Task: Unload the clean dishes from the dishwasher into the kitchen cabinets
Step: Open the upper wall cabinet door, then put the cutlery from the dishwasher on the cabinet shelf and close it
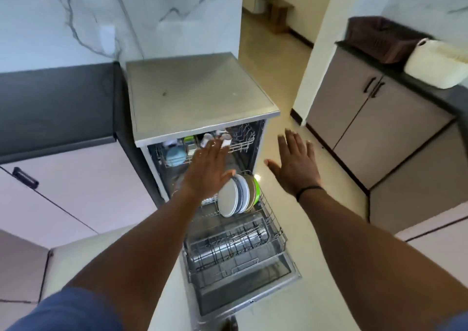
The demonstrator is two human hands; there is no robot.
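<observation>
A steel dishwasher (200, 90) stands open, its door (253, 295) folded down to the floor. The lower rack (273, 232) is pulled out over the door. White plates (231, 199) stand upright at its far end, with a green dish (257, 191) behind them. The upper rack (243, 143) holds white cups (226, 139) and a pale blue bowl (174, 155). My left hand (210, 171) hovers flat and open above the plates, holding nothing. Over the floor to the right of the dishwasher, my right hand (296, 163) is spread open and empty.
A dark counter (55, 102) over pale cabinets (76, 191) runs along the left. To the right are cabinets with black handles (372, 87), and a white basket (438, 64) and brown basket (382, 36) sit on top. A pale tiled floor (273, 59) leads to a doorway.
</observation>
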